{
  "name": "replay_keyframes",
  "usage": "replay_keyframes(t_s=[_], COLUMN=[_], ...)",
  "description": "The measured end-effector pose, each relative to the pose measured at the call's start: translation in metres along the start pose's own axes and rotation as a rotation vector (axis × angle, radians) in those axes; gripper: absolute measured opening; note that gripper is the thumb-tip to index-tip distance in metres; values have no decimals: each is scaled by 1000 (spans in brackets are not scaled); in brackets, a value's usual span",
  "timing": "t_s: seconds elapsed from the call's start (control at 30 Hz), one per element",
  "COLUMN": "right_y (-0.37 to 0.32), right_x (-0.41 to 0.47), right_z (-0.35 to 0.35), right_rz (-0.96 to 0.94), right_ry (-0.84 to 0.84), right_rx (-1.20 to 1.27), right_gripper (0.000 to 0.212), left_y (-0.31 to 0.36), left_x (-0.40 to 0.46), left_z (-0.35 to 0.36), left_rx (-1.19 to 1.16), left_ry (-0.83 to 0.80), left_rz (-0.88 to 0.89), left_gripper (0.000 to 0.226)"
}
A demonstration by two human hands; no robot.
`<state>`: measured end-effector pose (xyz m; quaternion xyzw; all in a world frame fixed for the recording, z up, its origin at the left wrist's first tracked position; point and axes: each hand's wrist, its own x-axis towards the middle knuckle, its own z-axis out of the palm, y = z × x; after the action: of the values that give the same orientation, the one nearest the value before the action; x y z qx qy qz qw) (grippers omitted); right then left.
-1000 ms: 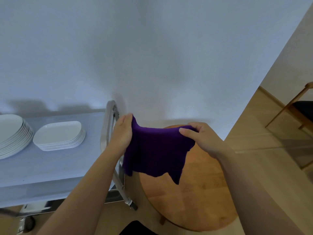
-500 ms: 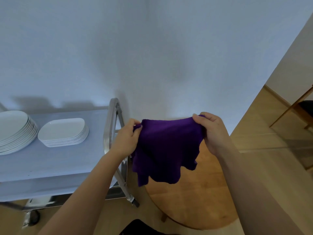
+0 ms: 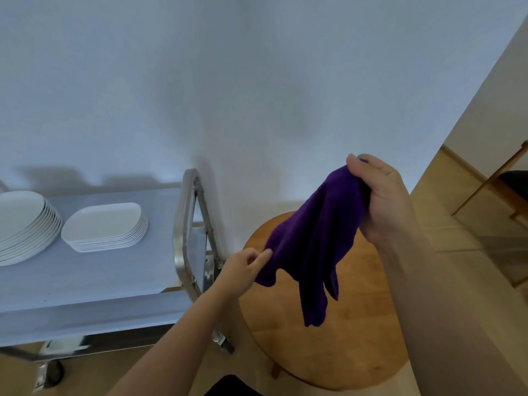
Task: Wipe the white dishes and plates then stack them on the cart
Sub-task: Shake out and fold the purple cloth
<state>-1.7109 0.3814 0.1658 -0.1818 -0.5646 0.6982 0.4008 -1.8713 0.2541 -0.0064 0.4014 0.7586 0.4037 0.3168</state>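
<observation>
My right hand (image 3: 383, 201) grips the top of a purple cloth (image 3: 311, 241) and holds it up over a round wooden table (image 3: 343, 352). The cloth hangs down and slants to the left. My left hand (image 3: 243, 267) is lower and pinches the cloth's lower left edge with thumb and forefinger. On the blue-covered cart top (image 3: 94, 275) at the left stand two stacks: white round plates (image 3: 23, 224) at the frame's edge and white oblong dishes (image 3: 105, 227) beside them.
The cart's metal handle frame (image 3: 183, 238) rises between the cart top and the wooden table, with a castor (image 3: 225, 342) below. A white wall is behind. A wooden chair (image 3: 503, 190) stands at the far right on the wood floor.
My right hand has lifted its end of the cloth up and to the right. My left hand has dropped from the top edge to the lower left edge, so the cloth now hangs slanted.
</observation>
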Motion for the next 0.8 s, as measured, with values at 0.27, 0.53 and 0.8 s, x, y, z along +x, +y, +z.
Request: replay_keyframes(t_s=[0.27, 0.53, 0.8], right_y=[-15, 53, 97], right_x=[2, -29, -51], right_z=[-16, -5, 17], right_rz=[-47, 132, 119], right_ry=[57, -226, -158], right_rx=[-389, -1168, -891], right_gripper=[33, 32, 28], left_y=[-8, 71, 92], left_x=[2, 15, 11], left_z=[10, -23, -30], left_rx=[111, -368, -760], left_ry=[103, 60, 56], left_rz=[-145, -321, -535], left_gripper=[35, 35, 15])
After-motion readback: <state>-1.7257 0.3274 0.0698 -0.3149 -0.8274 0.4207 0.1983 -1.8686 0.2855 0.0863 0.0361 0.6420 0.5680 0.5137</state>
